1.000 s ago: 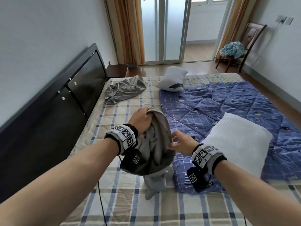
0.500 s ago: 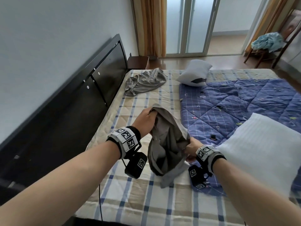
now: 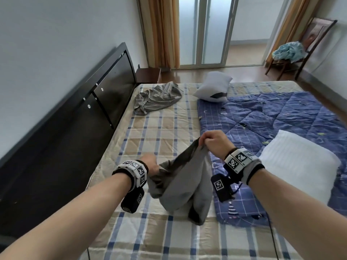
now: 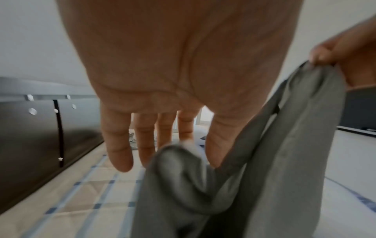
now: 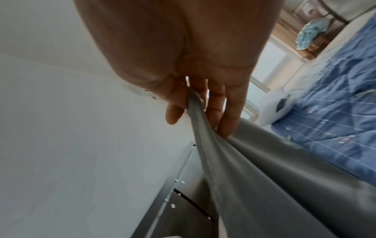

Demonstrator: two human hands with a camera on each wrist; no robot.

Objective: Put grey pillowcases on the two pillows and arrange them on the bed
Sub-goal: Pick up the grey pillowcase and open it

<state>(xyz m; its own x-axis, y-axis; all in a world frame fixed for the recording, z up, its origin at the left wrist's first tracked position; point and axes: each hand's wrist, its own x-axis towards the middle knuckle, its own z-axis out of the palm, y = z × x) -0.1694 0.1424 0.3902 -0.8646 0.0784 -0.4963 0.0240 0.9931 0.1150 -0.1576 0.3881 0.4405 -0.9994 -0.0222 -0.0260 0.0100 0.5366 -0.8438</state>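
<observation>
Above the plaid-sheeted bed (image 3: 155, 139), near its front edge, both hands hold one crumpled grey fabric pillowcase (image 3: 183, 182). The right hand (image 3: 214, 145) is raised and pinches the pillowcase's upper edge between thumb and fingers; in the right wrist view the cloth runs taut out of that pinch. The left hand (image 3: 150, 166) sits lower and nearer the dark wooden headboard (image 3: 78, 117); in the left wrist view its fingers (image 4: 120, 145) hang fairly straight while a fold of the cloth is caught between thumb and fingertips. The pillowcase sags between the two hands, and its lowest folds reach down to the sheet.

A second grey pillowcase (image 3: 159, 98) lies rumpled at the far corner of the bed beside the headboard. A bare white pillow (image 3: 298, 166) rests on the blue quilted blanket (image 3: 281, 117) by the bed's right edge, just beside the right wrist. Another white pillow (image 3: 214, 87) lies at the far edge of the bed, partly on the blanket's far corner.

Beyond the bed, a wooden chair (image 3: 300, 51) against the wall carries a bundle of pale blue cloth (image 3: 289, 51).
</observation>
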